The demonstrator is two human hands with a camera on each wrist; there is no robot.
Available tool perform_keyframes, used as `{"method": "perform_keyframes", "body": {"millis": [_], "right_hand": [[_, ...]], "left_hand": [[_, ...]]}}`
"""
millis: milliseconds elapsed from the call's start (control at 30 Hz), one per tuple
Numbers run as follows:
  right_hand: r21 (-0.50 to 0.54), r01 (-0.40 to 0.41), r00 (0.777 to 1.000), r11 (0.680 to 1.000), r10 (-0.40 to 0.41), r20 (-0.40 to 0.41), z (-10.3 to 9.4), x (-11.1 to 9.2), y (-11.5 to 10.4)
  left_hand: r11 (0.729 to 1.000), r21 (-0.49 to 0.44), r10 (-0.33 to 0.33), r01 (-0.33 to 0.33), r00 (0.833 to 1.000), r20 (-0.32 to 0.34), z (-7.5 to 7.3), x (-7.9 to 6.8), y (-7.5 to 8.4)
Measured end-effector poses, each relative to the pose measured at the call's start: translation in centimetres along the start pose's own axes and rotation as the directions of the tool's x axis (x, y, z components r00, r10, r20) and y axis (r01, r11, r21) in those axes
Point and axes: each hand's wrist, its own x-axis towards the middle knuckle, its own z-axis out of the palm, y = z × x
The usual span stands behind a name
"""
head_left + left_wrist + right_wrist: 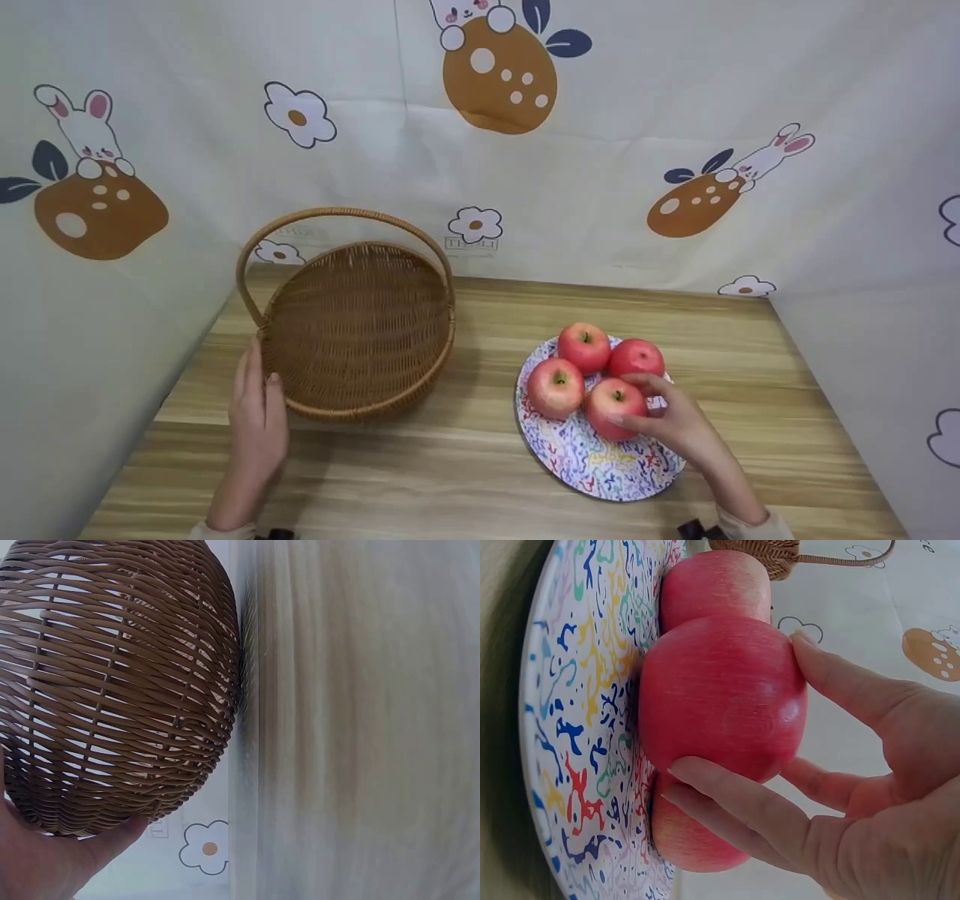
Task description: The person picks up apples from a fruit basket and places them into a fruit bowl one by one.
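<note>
A brown wicker basket (356,330) with a tall arched handle stands at the left, its hollow facing the camera. My left hand (257,420) rests against its left side, fingers fairly straight, and in the left wrist view a finger (116,840) lies along the woven wall (112,690). At the right, several red apples sit on a round plate (600,476) with colourful squiggles. With thumb and fingers around it, my right hand (675,424) holds the front apple (611,405). The right wrist view shows this apple (720,697) close over the plate, fingertips on its sides.
Three other apples crowd behind and beside the held one: a left apple (556,388), a back apple (583,347) and a right apple (637,357). The wooden tabletop (465,465) is bordered by pale printed sheets (375,150) at the back and both sides.
</note>
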Motion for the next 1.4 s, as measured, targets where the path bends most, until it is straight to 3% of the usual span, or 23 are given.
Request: {"method": "perform_keyframes", "body": {"millis": [333,500,1400], "right_hand": [[0.055,0.046,0.997,0.997,-0.049,0.051,0.4,-0.1,0.2],[0.068,0.028,0.996,0.997,-0.034,0.088,0.2,-0.3,0.1],[-0.041,-0.052,0.998,0.998,0.053,0.020,-0.9,-0.9,-1.3]], "left_hand": [[1.000,0.009,-0.014,0.014,1.000,0.004,-0.1,0.0,0.1],[1.000,0.011,-0.016,0.016,1.000,0.008,-0.1,0.0,0.1],[0.995,0.028,-0.096,0.094,0.992,0.082,-0.6,0.3,0.8]]}}
